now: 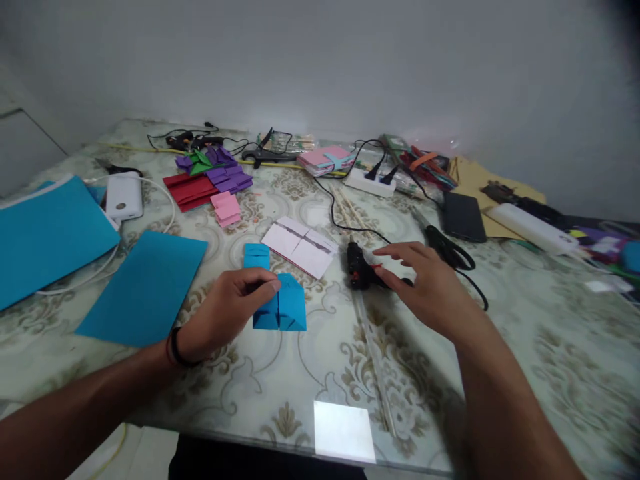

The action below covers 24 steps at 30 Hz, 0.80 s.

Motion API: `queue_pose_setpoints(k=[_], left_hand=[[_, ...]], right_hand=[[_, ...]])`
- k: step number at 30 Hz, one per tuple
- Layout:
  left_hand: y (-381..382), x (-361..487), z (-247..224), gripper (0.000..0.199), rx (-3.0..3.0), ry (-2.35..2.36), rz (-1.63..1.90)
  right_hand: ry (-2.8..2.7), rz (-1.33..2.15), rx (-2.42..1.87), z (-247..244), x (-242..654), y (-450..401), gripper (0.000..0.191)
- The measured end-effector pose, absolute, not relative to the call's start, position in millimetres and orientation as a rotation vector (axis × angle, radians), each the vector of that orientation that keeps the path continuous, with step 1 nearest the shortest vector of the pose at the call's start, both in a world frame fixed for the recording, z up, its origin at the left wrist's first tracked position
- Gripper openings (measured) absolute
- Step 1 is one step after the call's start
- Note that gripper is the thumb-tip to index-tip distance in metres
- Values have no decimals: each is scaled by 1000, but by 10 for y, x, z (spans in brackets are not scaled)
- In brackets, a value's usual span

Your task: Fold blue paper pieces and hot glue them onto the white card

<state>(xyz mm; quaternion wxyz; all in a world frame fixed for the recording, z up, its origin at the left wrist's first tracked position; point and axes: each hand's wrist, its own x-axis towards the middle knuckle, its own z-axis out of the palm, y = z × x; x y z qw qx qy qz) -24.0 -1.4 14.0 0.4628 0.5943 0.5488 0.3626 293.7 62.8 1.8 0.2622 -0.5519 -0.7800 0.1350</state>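
My left hand (pixel 239 297) is closed, its thumb and forefinger pinched at the inner edge of a folded blue paper (pixel 293 303) lying on the table. The hand covers part of that paper's left half. To the right, my right hand (pixel 425 283) has thumb and fingers apart at the handle of a black hot glue gun (pixel 356 267) with a red trigger. The gun lies with its nozzle pointing away from me. A long clear glue stick (pixel 375 367) runs from its rear toward the table's front edge. Just beyond the blue paper lies a folded white paper (pixel 300 245).
Blue sheets (pixel 150 287) and a white power bank (pixel 124 197) lie left. Folded red paper (pixel 190 191), purple paper (pixel 230 179) and pink paper (pixel 226 209) sit behind. A power strip (pixel 370 181), scissors (pixel 445 247) and black phone (pixel 464 217) are right, with cables between.
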Motion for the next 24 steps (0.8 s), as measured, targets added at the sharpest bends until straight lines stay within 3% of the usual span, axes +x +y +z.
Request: queue_pose_setpoints(k=[6,11,16,24], left_hand=[[-21,-236,102,27,1466,1350,906],[-26,-213,110,25,1450,1383,920],[-38,-197,104,22,1459,1353,934],[-38,-228,65,20,1387,1210,962]], right_hand=[[-1768,1400,-1073,90,2269,125,39],[-1560,1821,-1024,19,2008,-32,39],[-1488,1902,-1036,7,2050,19,34],[-1592,1651,-1054,30,2114,92,28]])
